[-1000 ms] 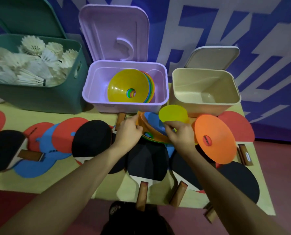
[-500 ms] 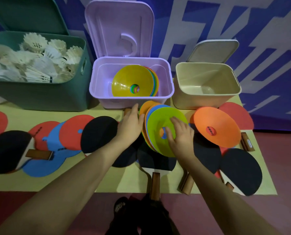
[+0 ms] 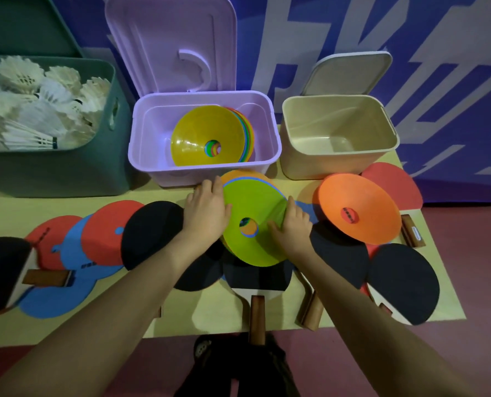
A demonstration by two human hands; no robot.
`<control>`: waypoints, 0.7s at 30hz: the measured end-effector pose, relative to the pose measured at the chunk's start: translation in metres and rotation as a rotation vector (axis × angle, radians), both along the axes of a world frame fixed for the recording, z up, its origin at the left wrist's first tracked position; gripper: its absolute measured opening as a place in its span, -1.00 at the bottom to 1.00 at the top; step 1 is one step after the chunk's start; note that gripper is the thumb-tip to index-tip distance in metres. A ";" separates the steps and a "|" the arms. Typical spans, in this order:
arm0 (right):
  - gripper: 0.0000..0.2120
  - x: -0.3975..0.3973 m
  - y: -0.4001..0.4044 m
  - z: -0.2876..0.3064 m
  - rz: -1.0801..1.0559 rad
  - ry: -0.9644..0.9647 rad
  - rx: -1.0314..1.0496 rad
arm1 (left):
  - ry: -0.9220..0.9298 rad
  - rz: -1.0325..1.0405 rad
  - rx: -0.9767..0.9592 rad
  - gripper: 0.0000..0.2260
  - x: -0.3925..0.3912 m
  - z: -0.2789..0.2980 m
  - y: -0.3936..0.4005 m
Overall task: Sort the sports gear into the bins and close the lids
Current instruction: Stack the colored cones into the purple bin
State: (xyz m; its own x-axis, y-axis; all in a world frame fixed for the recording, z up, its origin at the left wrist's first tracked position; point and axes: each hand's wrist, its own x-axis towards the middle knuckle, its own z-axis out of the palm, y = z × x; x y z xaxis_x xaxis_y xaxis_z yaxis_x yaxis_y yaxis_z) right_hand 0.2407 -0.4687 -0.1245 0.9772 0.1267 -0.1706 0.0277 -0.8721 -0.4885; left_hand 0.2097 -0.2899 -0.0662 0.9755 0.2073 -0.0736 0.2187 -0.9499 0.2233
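Observation:
A stack of disc cones [image 3: 252, 202], lime green on top with blue and orange under it, is tilted toward me just in front of the purple bin [image 3: 152, 167]. My left hand [image 3: 207, 210] grips the stack's left edge. My right hand [image 3: 291, 224] holds its right edge, fingers lying on the green face. Inside the purple bin leans another stack of cones [image 3: 207, 133], yellow facing me. The beige bin [image 3: 338, 164] stands open, and the green bin [image 3: 106, 167] holds shuttlecocks [image 3: 38, 110].
An orange cone [image 3: 356, 207] lies tilted right of my hands. Table tennis paddles [image 3: 401, 285] with black and red faces cover the yellow table [image 3: 218, 313]; blue and red flat discs [image 3: 75, 247] overlap at left. All three lids stand open against the blue wall.
Both hands lifted the cone stack from lying on the paddles and tilted it up, with the green cone now covering its face. The view came closer to the table.

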 end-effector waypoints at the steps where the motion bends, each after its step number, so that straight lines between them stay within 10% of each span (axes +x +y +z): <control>1: -0.34 0.001 0.003 0.000 0.004 -0.032 0.026 | 0.032 0.015 0.006 -0.46 0.001 0.000 0.004; 10: -0.48 0.010 0.011 -0.001 -0.039 -0.012 0.235 | 0.165 0.038 0.001 -0.50 0.003 -0.020 0.030; 21: -0.63 -0.028 0.010 0.078 -0.009 -0.286 0.373 | -0.246 -0.021 -0.373 -0.57 -0.033 0.044 0.041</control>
State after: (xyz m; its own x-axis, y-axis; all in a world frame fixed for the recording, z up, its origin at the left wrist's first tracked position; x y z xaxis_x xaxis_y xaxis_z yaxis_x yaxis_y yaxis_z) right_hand 0.2127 -0.4582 -0.0460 0.9797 0.1193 0.1614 0.2002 -0.6396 -0.7422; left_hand 0.1770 -0.2489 -0.0226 0.9769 0.1911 0.0952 0.0981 -0.7979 0.5948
